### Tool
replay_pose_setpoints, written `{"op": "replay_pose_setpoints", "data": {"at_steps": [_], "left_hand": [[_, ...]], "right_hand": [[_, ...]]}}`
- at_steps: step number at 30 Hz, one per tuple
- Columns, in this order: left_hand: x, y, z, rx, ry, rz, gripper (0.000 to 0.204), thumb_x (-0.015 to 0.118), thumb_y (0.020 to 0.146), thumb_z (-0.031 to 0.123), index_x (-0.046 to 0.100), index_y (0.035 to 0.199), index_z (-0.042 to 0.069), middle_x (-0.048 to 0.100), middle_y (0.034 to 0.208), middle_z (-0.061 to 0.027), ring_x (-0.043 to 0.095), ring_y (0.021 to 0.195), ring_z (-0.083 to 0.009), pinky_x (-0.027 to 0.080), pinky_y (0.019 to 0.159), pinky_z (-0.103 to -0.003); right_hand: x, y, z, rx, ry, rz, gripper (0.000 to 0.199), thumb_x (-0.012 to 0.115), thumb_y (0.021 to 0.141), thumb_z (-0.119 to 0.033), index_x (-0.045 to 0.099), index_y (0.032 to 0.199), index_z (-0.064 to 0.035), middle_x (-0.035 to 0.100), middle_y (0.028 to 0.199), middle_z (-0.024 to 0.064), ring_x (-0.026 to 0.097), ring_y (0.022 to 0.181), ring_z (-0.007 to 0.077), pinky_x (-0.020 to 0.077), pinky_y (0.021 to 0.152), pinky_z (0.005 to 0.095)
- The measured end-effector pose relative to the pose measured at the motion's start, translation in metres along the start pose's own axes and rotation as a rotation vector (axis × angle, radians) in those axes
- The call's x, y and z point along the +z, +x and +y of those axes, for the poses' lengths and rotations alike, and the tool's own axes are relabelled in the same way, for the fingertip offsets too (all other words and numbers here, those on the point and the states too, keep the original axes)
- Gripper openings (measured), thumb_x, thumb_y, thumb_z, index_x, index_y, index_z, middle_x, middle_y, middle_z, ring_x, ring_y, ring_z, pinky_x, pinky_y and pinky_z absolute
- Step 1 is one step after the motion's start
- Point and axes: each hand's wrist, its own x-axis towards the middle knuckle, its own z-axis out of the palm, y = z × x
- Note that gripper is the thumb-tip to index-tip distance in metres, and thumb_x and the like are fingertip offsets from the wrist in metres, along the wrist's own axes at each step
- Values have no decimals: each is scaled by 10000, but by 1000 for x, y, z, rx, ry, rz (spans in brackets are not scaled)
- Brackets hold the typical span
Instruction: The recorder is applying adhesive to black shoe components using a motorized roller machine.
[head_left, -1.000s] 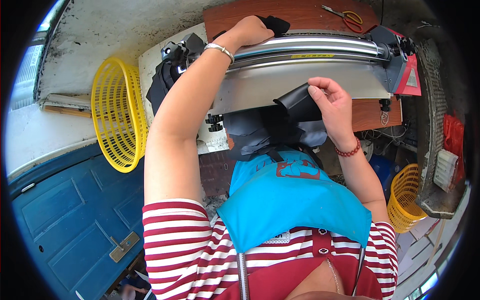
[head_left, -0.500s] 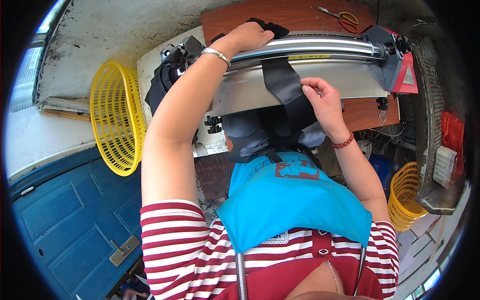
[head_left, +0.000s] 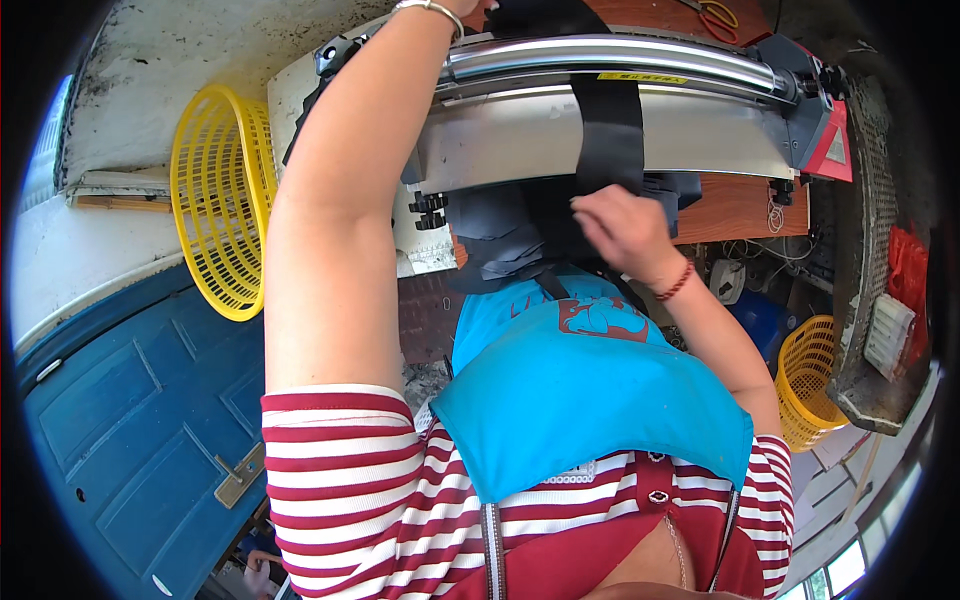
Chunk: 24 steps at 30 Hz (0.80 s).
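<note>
A long black strip of sheet material (head_left: 612,130) lies across the bare metal feed plate (head_left: 490,145) and runs under the shiny steel roller (head_left: 620,58) of a table machine. Beyond the roller a black piece (head_left: 545,14) emerges. My left hand (head_left: 468,8) reaches over the roller's left end beside that piece; the upper edge cuts off most of its fingers. Just below the strip's near end is my right hand (head_left: 628,232), slightly blurred, its fingers curled together over a pile of dark sheets (head_left: 500,235) at my lap. What those fingers pinch, if anything, is hidden.
Orange-handled scissors (head_left: 718,20) lie behind the machine. A yellow basket (head_left: 225,200) stands on the left, and another yellow basket (head_left: 808,385) is low on the right. The machine's red and grey end housing (head_left: 825,130) borders the plate. Cables (head_left: 790,255) hang underneath.
The black strip has gone further through the roller and lies straighter on the plate. My right hand has dropped from the strip toward the pile; my left hand has moved farther up, partly out of view.
</note>
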Motion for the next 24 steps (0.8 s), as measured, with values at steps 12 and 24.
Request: {"op": "replay_pose_setpoints", "data": {"at_steps": [12,24], "left_hand": [[-81,-45,54,110,-172,231,137,650,841,133,570,755,62,534,704,-44,531,574,-187,473,454,-343],[-77,-45,33,161,-159,309,195,694,859,129,549,754,51,542,695,-43,528,543,-169,507,417,-322]], "right_hand": [[157,-10,45,22,-444,-324,234,607,866,-120,667,1050,12,667,1056,193,726,684,293,587,567,436],[159,-8,56,-61,-506,-293,124,641,869,-169,673,848,-51,681,851,117,719,800,298,597,617,404]]}}
